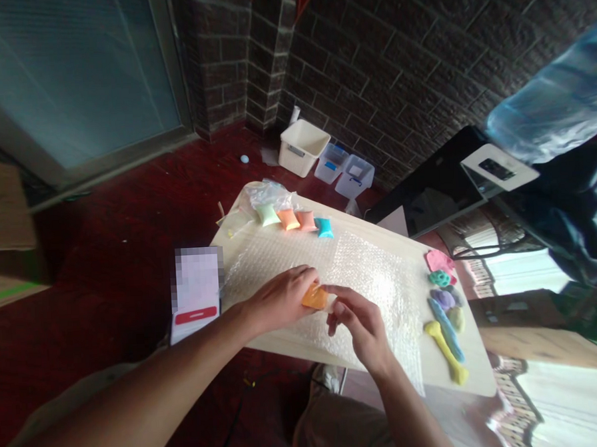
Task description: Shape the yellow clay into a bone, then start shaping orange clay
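Observation:
My left hand (293, 292) is closed around a small orange packet (314, 297), plump like the pillow-shaped ones on the table. My right hand (359, 317) meets the packet's right end, its index finger against the upper edge and the thumb just below. A pale, clear wrapper edge seems to lie between those fingertips. Both hands are over a sheet of bubble wrap (375, 266) on a cream table (474, 374). Beyond them, pillow packets stand in a row: light green (267, 215), orange (289, 218), salmon (306, 220) and turquoise (324, 227).
Along the table's right end lie a yellow bone-shaped piece (446, 352), a blue strip (447, 329) and pink (439, 261), teal and purple lumps. Crumpled clear plastic (271, 195) sits at the far left corner. A white basket (302, 150) and clear bins (355, 177) stand on the floor.

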Demonstrator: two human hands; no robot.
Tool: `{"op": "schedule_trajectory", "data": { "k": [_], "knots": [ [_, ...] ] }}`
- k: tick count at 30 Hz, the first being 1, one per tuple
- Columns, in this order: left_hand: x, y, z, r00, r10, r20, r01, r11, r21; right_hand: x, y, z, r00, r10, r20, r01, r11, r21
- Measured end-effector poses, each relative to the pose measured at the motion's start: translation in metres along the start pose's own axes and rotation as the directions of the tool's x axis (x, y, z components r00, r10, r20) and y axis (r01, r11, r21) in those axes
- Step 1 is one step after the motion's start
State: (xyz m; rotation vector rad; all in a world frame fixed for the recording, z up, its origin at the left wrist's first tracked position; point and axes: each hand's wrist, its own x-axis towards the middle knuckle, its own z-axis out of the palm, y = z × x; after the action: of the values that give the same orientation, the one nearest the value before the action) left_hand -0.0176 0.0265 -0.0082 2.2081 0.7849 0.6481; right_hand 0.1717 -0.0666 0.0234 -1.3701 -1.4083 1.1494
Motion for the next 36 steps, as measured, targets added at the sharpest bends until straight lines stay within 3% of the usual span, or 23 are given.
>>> {"op": "schedule_trajectory", "data": {
  "k": [6,11,15,19,22,25,28,31,36],
  "knots": [
    [-0.001,0.004,-0.005,0.995,-0.096,0.011,0.096,0.994,0.043,-0.001,0.000,-0.002,0.985,-0.128,0.119,0.161,0.930,-0.330],
    [-0.001,0.007,-0.005,0.994,-0.106,-0.032,0.111,0.970,0.217,-0.002,-0.003,0.000,0.988,-0.110,0.104,0.149,0.839,-0.523],
    [0.001,0.007,-0.002,0.995,-0.081,-0.057,0.093,0.964,0.250,-0.005,0.002,0.005,0.992,-0.116,0.050,0.125,0.874,-0.470],
    [0.000,0.011,0.000,0.998,-0.019,-0.065,0.030,0.984,0.177,-0.002,0.017,0.005,0.995,-0.073,-0.072,0.061,0.985,-0.163],
    [0.001,0.013,0.001,0.998,0.055,-0.034,-0.052,0.995,0.083,0.005,0.027,0.002,0.984,0.003,-0.176,0.005,0.999,0.047],
    [0.004,0.011,0.002,0.999,0.045,-0.026,-0.046,0.998,-0.030,0.012,0.030,-0.003,0.976,0.066,-0.206,-0.041,0.992,0.122],
    [0.008,0.008,0.004,0.999,-0.027,-0.034,0.021,0.988,-0.152,0.014,0.031,-0.010,0.979,0.029,-0.203,-0.016,0.998,0.062],
    [0.012,0.008,0.008,0.991,-0.137,-0.007,0.132,0.962,-0.240,0.011,0.031,-0.014,0.982,-0.064,-0.179,0.044,0.992,-0.116],
    [0.013,0.009,0.012,0.975,-0.220,0.016,0.216,0.937,-0.275,0.003,0.027,-0.012,0.981,-0.150,-0.125,0.099,0.934,-0.343]
  ]
}}
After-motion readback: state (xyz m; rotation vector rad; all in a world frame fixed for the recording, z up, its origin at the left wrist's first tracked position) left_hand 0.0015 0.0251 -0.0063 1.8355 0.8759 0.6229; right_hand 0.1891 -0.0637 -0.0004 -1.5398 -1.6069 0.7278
